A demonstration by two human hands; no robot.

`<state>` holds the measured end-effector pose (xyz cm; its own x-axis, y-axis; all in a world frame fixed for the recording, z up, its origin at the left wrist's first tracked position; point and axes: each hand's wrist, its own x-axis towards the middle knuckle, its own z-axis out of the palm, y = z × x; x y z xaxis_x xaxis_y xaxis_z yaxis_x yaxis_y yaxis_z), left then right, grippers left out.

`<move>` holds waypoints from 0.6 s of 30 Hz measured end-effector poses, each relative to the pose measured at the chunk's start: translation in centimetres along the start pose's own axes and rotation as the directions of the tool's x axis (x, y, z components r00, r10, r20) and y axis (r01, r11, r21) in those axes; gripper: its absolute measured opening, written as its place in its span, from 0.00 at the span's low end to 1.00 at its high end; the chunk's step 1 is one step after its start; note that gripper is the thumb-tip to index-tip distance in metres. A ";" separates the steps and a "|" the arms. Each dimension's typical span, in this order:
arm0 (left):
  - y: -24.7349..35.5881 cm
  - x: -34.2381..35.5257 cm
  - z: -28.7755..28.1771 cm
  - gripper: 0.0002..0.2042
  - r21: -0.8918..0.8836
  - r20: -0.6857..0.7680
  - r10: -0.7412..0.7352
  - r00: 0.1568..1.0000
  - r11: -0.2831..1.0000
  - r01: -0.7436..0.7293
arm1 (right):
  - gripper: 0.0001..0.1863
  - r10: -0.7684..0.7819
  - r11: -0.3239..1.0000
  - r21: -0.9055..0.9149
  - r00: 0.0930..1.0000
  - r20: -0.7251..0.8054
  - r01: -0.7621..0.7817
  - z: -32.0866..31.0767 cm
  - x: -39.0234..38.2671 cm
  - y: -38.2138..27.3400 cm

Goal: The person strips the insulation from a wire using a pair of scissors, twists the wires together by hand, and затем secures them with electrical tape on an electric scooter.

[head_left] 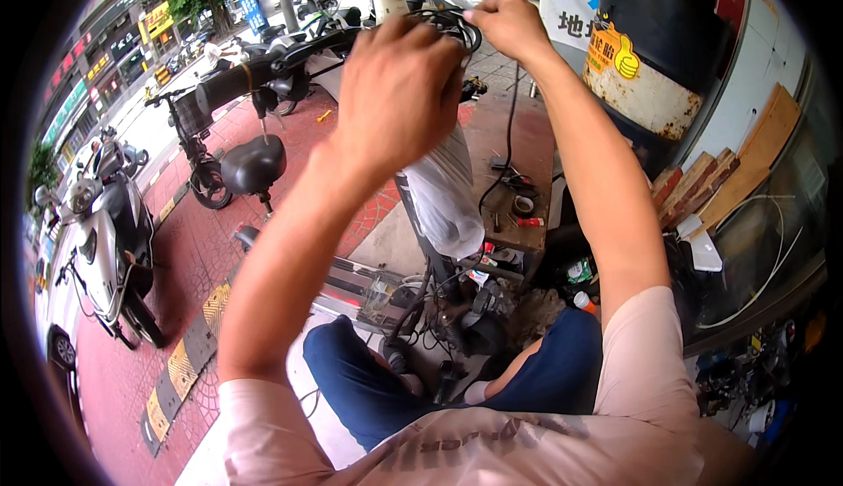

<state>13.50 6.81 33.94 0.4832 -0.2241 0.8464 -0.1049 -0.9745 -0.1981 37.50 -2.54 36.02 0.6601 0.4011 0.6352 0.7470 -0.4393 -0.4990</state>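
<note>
My right hand (pixel 514 28) is raised at the top centre, its thumb and fingers pinched on a thin black cable (pixel 454 22) in a loose bundle. My left hand (pixel 395 91) is up beside it, a little blurred. Its fingers are curled toward the same bundle, and the hand itself hides what they hold. Below my hands stands an upright column wrapped in clear plastic (pixel 446 205), part of an electric scooter or bike between my knees. Another black cable (pixel 512 122) hangs down to the right of this column.
A low brown bench (pixel 518 170) on the right carries a tape roll (pixel 522 206) and small tools. Behind it stands a rusty drum (pixel 645 100). A black saddle (pixel 253 163) is at the left. Further left, a parked scooter (pixel 110 236) stands near a yellow-black kerb ramp (pixel 186 367).
</note>
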 end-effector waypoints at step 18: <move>-7.0 9.6 6.6 0.11 0.550 0.552 -0.270 0.789 0.829 -0.101 | 0.13 0.075 0.843 0.525 0.992 0.101 -0.117 5.4 -2.8 1.4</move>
<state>24.59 11.52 40.22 0.8896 0.0902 0.4478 0.3420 -0.7814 -0.5219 37.14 0.03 30.35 0.7188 0.4464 0.5330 0.5940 0.0042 -0.8045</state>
